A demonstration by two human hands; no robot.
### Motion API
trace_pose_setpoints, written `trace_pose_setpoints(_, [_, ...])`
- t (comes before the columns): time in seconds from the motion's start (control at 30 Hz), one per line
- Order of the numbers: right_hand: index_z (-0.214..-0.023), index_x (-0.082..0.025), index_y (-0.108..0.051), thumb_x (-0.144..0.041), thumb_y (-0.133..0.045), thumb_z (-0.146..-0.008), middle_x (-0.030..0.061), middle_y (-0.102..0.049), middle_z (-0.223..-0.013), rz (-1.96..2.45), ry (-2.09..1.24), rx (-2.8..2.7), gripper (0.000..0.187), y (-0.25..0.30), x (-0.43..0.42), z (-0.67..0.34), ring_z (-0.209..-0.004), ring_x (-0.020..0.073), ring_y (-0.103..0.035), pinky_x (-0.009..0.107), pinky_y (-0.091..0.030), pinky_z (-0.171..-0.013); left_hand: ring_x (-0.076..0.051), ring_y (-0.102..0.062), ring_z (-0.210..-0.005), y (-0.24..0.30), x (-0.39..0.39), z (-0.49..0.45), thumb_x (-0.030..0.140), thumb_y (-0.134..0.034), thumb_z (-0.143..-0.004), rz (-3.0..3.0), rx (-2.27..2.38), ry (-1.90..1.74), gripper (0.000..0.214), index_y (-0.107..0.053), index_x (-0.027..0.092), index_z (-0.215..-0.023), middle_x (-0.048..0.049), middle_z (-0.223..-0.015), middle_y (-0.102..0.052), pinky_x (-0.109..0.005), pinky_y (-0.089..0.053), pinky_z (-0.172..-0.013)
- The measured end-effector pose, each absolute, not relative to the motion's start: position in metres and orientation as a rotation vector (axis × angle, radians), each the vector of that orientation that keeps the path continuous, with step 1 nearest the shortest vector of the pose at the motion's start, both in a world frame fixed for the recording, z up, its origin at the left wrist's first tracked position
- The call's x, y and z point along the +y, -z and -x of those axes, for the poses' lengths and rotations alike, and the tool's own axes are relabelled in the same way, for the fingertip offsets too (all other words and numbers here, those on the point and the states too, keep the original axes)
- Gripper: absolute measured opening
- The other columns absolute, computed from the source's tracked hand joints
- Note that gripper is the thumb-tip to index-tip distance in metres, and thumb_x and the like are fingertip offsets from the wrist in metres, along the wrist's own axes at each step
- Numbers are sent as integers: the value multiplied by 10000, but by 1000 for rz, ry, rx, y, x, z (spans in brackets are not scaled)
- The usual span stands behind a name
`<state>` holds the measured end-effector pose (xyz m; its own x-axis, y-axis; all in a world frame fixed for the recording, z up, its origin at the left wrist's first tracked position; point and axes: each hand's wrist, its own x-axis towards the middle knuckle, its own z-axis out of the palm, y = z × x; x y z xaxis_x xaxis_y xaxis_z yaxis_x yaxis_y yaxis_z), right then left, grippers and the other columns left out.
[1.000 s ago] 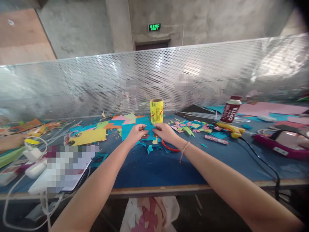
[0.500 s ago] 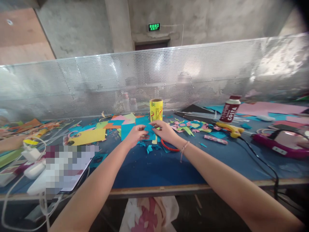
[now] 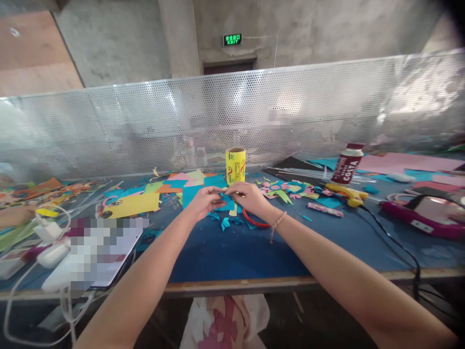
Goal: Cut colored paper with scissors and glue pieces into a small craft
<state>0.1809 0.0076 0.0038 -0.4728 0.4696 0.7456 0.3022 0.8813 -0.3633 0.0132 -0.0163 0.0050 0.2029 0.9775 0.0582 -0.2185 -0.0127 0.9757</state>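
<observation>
My left hand and my right hand meet over the middle of the blue table, fingers pinched on a small teal paper piece held just above the surface. Teal offcuts lie under the hands. A red ring, partly hidden, lies below my right wrist. A yellow tape roll stands upright just behind the hands.
Coloured paper sheets and cut shapes litter the table. A bottle, a yellow glue gun with black cord and a pink device sit right. Chargers, cables and a tablet lie left. A perforated metal screen runs behind.
Both hands have lifted the teal piece slightly and drawn closer together, fingertips now touching above the paper scraps. Nothing else on the table has moved.
</observation>
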Motion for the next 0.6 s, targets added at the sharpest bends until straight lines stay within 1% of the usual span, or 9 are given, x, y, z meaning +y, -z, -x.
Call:
trace_pose_setpoints(0.13, [-804,-215,-650,-109,-488,-732,24,-653,-841,613,-255,-2083,206,-3,8,-181,-802,131,-590,265,-473,-710,-121,-606,-555,-3,-16,-11,60,-568,-627,-1197,859,-1216,162,-534,137,-765,7,-574,-585,-277,-496,-620])
trace_pose_setpoints(0.33, [-794,-206,-647,-95,-470,-706,25,-648,-829,626,-259,-2092,226,-4,7,-182,-795,134,-583,253,-468,-670,-108,-595,-565,-2,-15,-11,74,-596,-583,-1225,828,-1218,135,-551,127,-699,6,-613,-592,-281,-494,-643])
trace_pose_setpoints(0.47, [-792,-192,-642,-49,-438,-689,33,-645,-837,573,-304,-2083,270,-8,3,-183,-809,132,-579,259,-459,-717,-102,-586,-586,-5,-17,-12,40,-576,-550,-1243,805,-1219,153,-566,120,-680,8,-641,-587,-273,-487,-654])
trace_pose_setpoints(0.53, [-783,-189,-639,-78,-450,-714,38,-641,-827,583,-343,-2064,230,-10,2,-182,-804,132,-578,268,-455,-730,-104,-582,-599,-6,-18,-12,55,-550,-569,-1267,783,-1226,115,-576,115,-664,-4,-662,-587,-279,-486,-658])
trace_pose_setpoints(0.6, [-771,-188,-634,-157,-484,-745,40,-635,-815,624,-374,-2038,156,-9,2,-181,-795,137,-575,271,-457,-720,-107,-578,-605,-6,-18,-12,91,-540,-599,-1290,767,-1238,67,-577,111,-651,-14,-667,-582,-294,-485,-667])
